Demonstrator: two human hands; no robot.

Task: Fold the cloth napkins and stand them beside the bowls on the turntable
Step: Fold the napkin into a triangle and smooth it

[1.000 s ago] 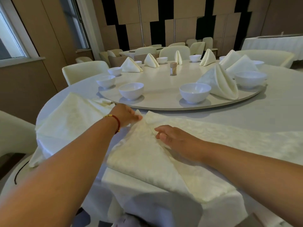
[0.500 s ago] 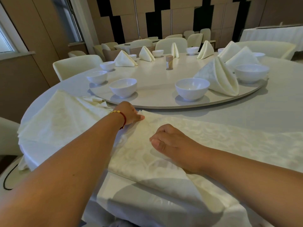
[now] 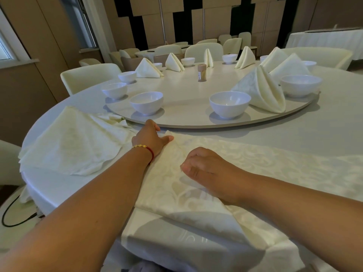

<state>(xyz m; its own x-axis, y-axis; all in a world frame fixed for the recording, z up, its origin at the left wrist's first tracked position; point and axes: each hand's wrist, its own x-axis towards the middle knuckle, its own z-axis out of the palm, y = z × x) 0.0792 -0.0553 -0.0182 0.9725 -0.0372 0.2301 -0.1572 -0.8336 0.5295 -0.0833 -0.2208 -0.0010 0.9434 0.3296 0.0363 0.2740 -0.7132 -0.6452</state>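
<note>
Both hands rest on one cream napkin (image 3: 176, 185) lying flat on the table (image 3: 294, 134) near its edge. Its long side runs from the near edge of the table up and away toward the turntable (image 3: 186, 118), and its far tip points at the turntable rim. At that tip sits the left hand (image 3: 151, 137), palm down, thumb stretched out on the cloth; its other fingers are hidden, so I cannot tell if they pinch the tip or just press it. A red string bracelet (image 3: 147, 149) with gold beads is on that wrist. Close to the right of it and nearer the body, the right hand (image 3: 204, 167) is curled into a loose fist, grasping nothing, knuckles down on the middle of the napkin. Left of the left hand lies a flat pile of napkins (image 3: 74, 140). Just past the left hand, on the turntable, stand two white bowls (image 3: 147, 103), and to the right of the far one stands a folded napkin (image 3: 263, 89), tip up. More bowls and standing napkins go around the far side.
</note>
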